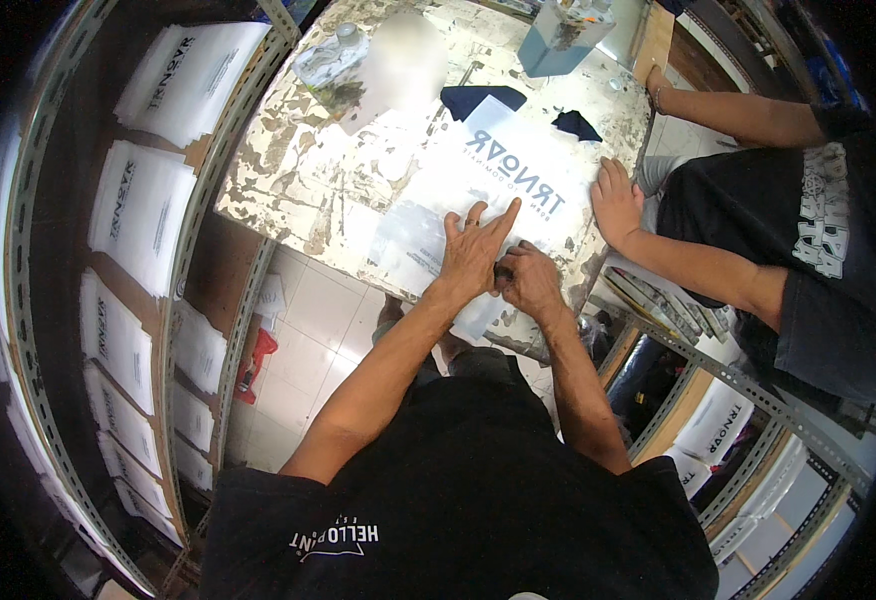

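Observation:
A pale translucent sheet (446,190) with mirrored dark lettering lies across the worn, paint-flecked table (278,165). My left hand (473,252) rests on its near part, palm down, with the fingers spread and the index finger stretched toward the lettering. Close beside it, my right hand (533,282) is closed, its fingers bent round a small dark thing (503,272) at the near edge of the sheet. Most of that thing is covered by my fingers, so its kind does not show.
Dark cloths (483,100) lie beyond the sheet, near a container of blue liquid (555,48). A clear plastic bottle (330,62) stands far left. At right, a co-worker's hand (618,205) rests on the table edge. Racks with stacked printed sheets (143,205) line the left; shelves (698,375) stand lower right.

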